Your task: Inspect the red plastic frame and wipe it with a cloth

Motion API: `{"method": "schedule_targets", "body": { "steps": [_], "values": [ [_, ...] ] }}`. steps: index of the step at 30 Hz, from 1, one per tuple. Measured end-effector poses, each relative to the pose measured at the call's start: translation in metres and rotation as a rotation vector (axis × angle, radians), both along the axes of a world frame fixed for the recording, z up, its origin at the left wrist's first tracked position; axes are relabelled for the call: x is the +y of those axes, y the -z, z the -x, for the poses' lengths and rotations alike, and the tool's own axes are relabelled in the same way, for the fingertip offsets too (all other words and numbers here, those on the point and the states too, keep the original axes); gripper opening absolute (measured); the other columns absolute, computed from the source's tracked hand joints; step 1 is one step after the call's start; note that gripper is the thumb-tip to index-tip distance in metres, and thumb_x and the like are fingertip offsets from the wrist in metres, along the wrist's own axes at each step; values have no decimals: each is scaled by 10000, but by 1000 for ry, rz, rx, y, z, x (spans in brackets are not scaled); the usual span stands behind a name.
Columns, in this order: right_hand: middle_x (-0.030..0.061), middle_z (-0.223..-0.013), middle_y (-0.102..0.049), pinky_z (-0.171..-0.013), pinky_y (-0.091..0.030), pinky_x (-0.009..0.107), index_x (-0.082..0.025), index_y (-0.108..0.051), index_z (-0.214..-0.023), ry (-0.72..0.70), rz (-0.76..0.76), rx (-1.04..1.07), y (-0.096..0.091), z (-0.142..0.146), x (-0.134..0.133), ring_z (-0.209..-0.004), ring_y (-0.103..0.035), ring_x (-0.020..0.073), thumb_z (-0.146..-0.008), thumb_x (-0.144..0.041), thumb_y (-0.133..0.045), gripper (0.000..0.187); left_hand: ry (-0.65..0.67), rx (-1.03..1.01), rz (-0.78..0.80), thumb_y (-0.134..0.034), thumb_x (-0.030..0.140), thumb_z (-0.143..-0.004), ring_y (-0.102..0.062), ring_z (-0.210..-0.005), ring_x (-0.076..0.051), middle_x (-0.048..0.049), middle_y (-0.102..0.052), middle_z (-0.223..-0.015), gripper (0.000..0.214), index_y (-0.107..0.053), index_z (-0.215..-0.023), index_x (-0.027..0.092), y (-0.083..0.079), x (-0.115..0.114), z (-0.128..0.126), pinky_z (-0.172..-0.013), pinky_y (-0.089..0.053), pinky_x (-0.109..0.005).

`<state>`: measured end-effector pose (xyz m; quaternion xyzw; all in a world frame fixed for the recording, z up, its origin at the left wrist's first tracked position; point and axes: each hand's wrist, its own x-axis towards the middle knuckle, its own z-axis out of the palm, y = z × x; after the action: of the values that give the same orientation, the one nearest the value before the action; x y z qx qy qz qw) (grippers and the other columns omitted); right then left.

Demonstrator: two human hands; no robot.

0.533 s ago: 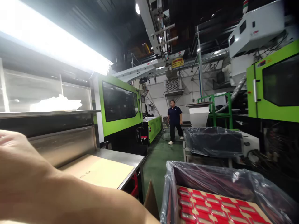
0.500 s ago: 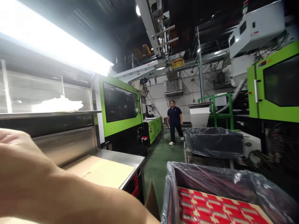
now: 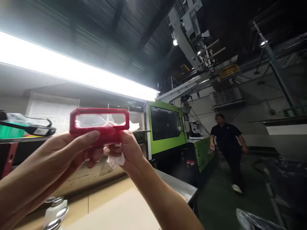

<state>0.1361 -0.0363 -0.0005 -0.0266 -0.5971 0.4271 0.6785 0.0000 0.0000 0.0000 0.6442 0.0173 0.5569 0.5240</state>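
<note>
A red rectangular plastic frame with a clear window (image 3: 99, 124) is held up at chest height between both hands, above the near part of the steel worktable (image 3: 178, 187). The left hand (image 3: 64, 156) is closed on the frame's lower left edge, its thumb laid along the bottom rail. The right hand (image 3: 126, 150) is closed on the frame's lower right edge, and a crumpled white cloth (image 3: 115, 159) is pinched in the same hand, pressed against the frame's underside. One frame and one cloth are seen.

Below the hands, flat tan cardboard sheets (image 3: 115, 207) are spread over the worktable. At its near left edge, a white container with rounded metal caps (image 3: 54, 210) is partly cut off; at least three caps can be counted. To the left, a steel shelf (image 3: 26, 139) carries a black cable (image 3: 35, 129) and a green object (image 3: 11, 131).

Beyond the table's far corner, one green and black moulding machine with a dark window (image 3: 168, 131) stands under a long bright light strip (image 3: 79, 75). One person in a dark shirt and dark trousers (image 3: 227, 150) is seen on the green floor (image 3: 216, 204) to the right. A yellow sign (image 3: 229, 71) hangs overhead; its writing is too blurred to be read, and no other label is legible.
</note>
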Motion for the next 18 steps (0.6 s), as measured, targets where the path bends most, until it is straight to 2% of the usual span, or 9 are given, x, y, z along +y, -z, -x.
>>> {"method": "schedule_targets", "body": {
  "steps": [1, 3, 6, 9, 13, 16, 18],
  "values": [
    [-109, -348, -369, -322, -134, 156, -180, -516, -546, 2, -4, -1, -2, 1, 0, -320, -204, 6, -504, -229, -664, 161, -64, 96, -100, -814, 352, -527, -493, -397, -148, -57, -570, -467, 302, -669, -629, 107, -5, -7, 0, -321, -409, -250],
    [-109, -359, -369, -333, -146, 158, -181, -507, -542, 5, -18, -1, -6, 3, 1, -327, -218, 7, -532, -212, -630, 127, -169, 165, -241, -759, 466, -519, -479, -388, -133, -55, -549, -439, 355, -642, -524, 131, -14, -23, -3, -321, -408, -240],
    [-108, -362, -367, -342, -149, 164, -184, -491, -525, 19, -33, -1, -11, 6, 1, -334, -234, 10, -552, -189, -591, 103, -231, 158, -279, -719, 498, -503, -451, -390, -110, -36, -520, -428, 366, -609, -455, 152, -21, -40, -5, -317, -397, -219],
    [-107, -356, -371, -345, -150, 167, -185, -494, -516, 40, -42, -15, -16, 7, 0, -335, -242, 12, -544, -160, -568, 83, -261, 176, -297, -695, 524, -532, -415, -378, -91, -21, -509, -428, 391, -574, -423, 169, -24, -44, -1, -303, -372, -198],
    [-108, -349, -360, -344, -155, 165, -176, -500, -510, 60, -32, -38, -21, 8, -3, -331, -237, 6, -539, -137, -595, 106, -295, 203, -319, -688, 532, -549, -415, -381, -97, -20, -534, -449, 370, -645, -524, 165, -27, -42, 3, -292, -351, -191],
    [-108, -336, -345, -342, -160, 171, -174, -482, -492, 100, -26, -52, -25, 10, -5, -319, -244, 6, -563, -150, -647, 181, -303, 205, -328, -686, 517, -558, -475, -432, -123, -27, -562, -482, 391, -706, -680, 146, -28, -41, 3, -334, -394, -199],
    [-112, -316, -323, -336, -143, 179, -176, -469, -472, 135, -26, -49, -28, 11, -5, -303, -231, 7, -573, -145, -651, 211, -316, 206, -341, -657, 542, -577, -499, -459, -131, -39, -581, -510, 418, -700, -688, 142, -29, -40, 4, -369, -423, -205]
  ]
}}
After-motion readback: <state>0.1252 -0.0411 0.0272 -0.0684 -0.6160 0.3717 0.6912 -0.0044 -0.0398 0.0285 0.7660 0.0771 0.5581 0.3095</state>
